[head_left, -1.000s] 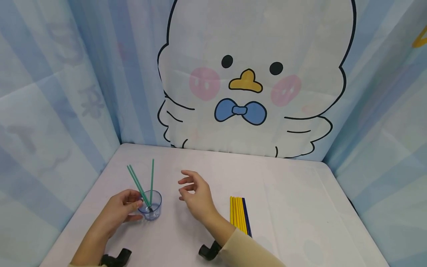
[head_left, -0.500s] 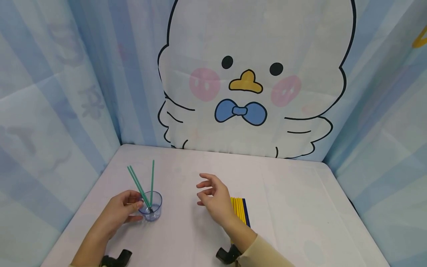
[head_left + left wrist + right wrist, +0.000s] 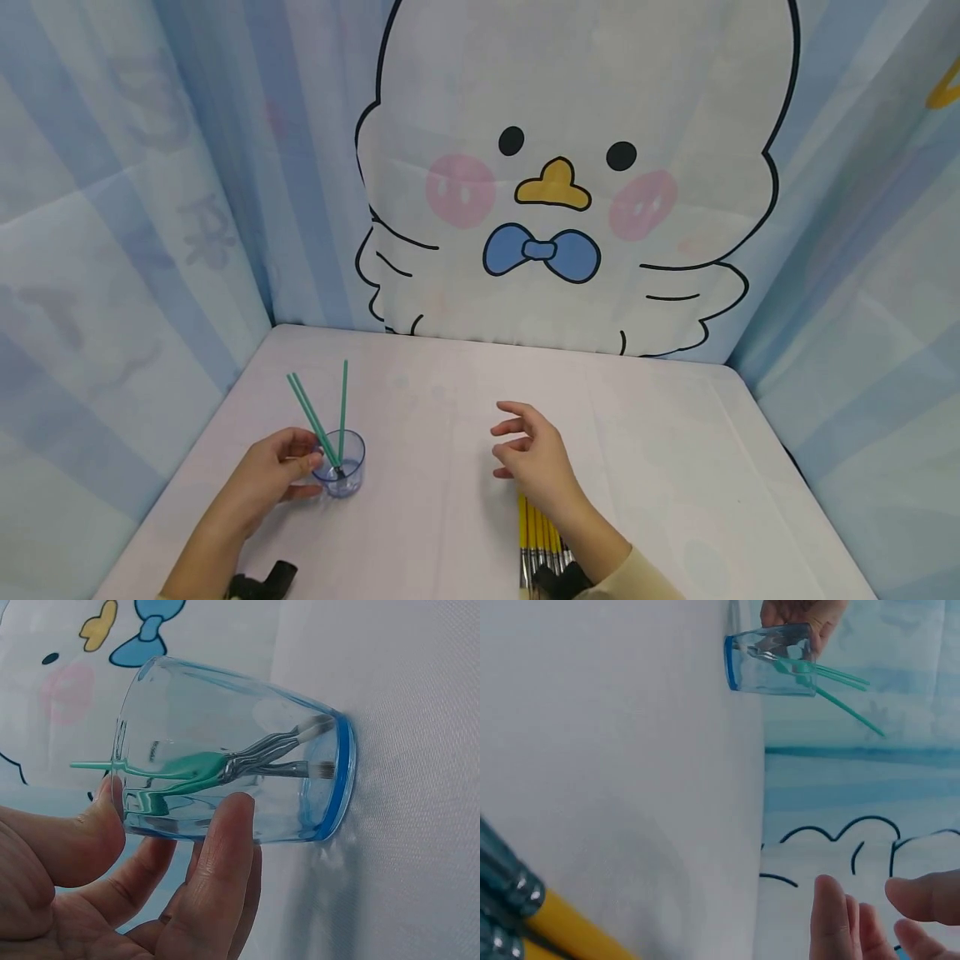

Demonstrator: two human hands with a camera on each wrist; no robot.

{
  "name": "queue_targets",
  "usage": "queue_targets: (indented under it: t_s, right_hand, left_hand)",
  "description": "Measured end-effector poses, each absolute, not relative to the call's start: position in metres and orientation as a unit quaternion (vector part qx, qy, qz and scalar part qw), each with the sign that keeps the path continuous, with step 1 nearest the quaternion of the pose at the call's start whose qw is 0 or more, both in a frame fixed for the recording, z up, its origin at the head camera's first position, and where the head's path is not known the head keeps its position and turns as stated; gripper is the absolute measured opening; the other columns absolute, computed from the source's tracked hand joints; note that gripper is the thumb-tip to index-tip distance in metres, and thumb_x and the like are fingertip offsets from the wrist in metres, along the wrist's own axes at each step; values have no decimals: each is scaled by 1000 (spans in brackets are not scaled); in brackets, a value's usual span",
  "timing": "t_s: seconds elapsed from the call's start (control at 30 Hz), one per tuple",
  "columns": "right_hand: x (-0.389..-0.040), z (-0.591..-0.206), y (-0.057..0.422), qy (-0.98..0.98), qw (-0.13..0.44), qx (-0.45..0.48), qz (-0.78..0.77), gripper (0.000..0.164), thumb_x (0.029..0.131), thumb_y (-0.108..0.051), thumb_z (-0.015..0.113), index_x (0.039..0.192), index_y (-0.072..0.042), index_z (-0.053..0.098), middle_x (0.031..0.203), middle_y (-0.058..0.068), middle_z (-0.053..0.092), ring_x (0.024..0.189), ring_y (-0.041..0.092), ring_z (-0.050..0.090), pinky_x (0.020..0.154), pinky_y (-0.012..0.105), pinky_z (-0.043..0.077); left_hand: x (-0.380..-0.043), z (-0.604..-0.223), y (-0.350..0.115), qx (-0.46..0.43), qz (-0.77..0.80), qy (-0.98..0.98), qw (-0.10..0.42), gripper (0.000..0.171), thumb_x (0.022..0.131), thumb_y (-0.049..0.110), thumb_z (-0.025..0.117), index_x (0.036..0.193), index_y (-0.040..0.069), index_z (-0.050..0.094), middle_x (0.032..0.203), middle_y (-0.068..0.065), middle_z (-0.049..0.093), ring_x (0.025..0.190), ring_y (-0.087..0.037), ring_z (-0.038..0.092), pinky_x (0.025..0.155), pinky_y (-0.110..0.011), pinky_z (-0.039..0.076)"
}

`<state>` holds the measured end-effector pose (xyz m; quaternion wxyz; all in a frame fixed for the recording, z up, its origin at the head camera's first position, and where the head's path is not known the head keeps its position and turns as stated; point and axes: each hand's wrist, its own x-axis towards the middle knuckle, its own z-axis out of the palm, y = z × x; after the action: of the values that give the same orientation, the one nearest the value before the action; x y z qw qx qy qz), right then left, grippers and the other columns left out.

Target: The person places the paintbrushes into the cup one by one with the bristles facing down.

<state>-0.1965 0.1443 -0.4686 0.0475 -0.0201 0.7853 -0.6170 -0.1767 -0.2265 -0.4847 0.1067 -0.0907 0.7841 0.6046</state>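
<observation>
Head view, from the left: blue-striped curtain (image 3: 112,208) hangs beside the table (image 3: 435,533), and a black fitting (image 3: 262,581) sits at your left wrist. Your left hand (image 3: 273,467) grips the clear bluish cup (image 3: 354,481) from its left side; the left wrist view shows your thumb (image 3: 97,829) up by the rim and your bent fingers (image 3: 217,877) lower along the wall. The cup stands upright on the pale cloth, and three green-handled brushes (image 3: 316,423) lean in it, bristles down near the base, handles rising past the rim, two of them close together and one apart. Well to the right of the cup, your right hand (image 3: 540,462) is raised over the table, fingers loosely bent and parted from the thumb, with nothing between them. Beneath your right hand and forearm lies a row of yellow-handled brushes (image 3: 532,525), side by side, their metal ferrules towards you; another black fitting (image 3: 558,581) at your right wrist covers part of them. Behind the table is a printed cartoon bird (image 3: 555,92) wearing a blue bow tie. Farthest right, your cream sleeve (image 3: 637,579) enters from the bottom edge.
</observation>
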Motion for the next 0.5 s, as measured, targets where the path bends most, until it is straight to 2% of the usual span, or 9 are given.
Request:
queue_targets:
  t_s: [0.23, 0.5]
  right_hand:
    - [-192, -476, 168, 813, 36, 11, -581, 59, 96, 4, 71, 147, -24, 61, 126, 20, 67, 90, 35, 71, 67, 34, 71]
    - [-187, -480, 191, 850, 24, 61, -522, 61, 94, 2, 74, 149, -18, 59, 120, 13, 68, 84, 22, 68, 62, 31, 69]
  left_hand:
    - [-178, -486, -227, -97, 601, 787, 103, 36, 108, 2, 61, 141, -11, 52, 122, -20, 63, 101, -19, 70, 81, -36, 72]
    - [-179, -487, -226, -97, 599, 788, 103, 35, 108, 3, 60, 140, -11, 53, 123, -22, 63, 101, -20, 70, 82, -36, 72]
